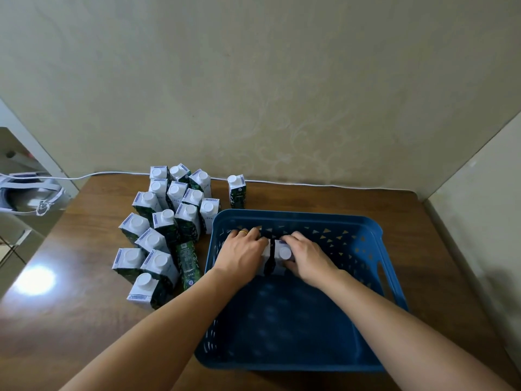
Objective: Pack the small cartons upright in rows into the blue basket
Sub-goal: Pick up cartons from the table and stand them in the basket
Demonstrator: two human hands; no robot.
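Note:
The blue basket point(369, 224) stands on the wooden table, right of centre. Both my hands are inside it near its far wall. My left hand point(242, 253) covers one small green-and-white carton, which is mostly hidden. My right hand point(306, 256) grips a second carton point(283, 253) beside it, its white cap showing. The two cartons stand upright, side by side. Left of the basket, several more cartons point(166, 224) stand in a cluster. One carton point(188, 261) lies flat among them. A single carton point(236, 191) stands alone behind the basket.
The wooden table point(84, 292) meets a beige wall at the back and on the right. A white cable point(310, 184) runs along the table's back edge. A white bag point(31, 198) hangs off the table's left side.

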